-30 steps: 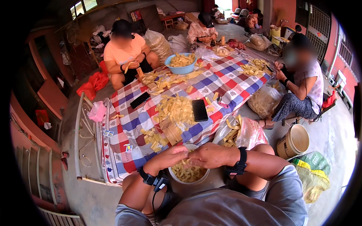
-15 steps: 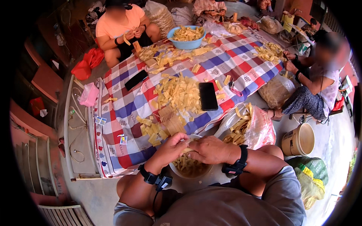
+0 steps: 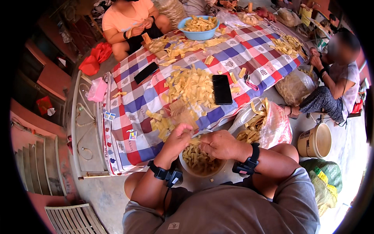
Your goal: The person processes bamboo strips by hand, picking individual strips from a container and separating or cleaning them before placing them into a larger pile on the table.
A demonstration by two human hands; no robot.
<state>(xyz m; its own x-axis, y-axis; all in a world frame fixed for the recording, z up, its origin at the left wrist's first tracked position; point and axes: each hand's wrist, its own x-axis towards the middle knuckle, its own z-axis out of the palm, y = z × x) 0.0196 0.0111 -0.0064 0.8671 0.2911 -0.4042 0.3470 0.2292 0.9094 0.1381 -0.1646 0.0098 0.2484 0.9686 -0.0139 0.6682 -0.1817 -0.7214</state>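
A bowl (image 3: 222,169) stands between my knees, filled with pale yellow-brown strips (image 3: 196,158) that look like dried bean curd or a similar food. My left hand (image 3: 178,141) is over its left rim with the fingers curled. Across from it, my right hand (image 3: 224,145) bends down above the bowl, thumb and fingers pressed together. Whatever the fingertips hold is too small or hidden to name. Just beyond the hands, a heap of short cut pieces (image 3: 191,85) lies on the checked tablecloth (image 3: 146,105), with flat pieces at its near edge.
Two black phones (image 3: 222,89) (image 3: 146,73) and pink-handled scissors (image 3: 251,84) lie on the table. A plastic bag of long strips (image 3: 255,128) is right of the bowl, a bucket (image 3: 314,140) farther right. Co-workers sit at the far left (image 3: 128,21) and right (image 3: 343,66).
My hands were close together over a pale strip; now they are a little apart above the bowl. The whole view has shifted slightly.
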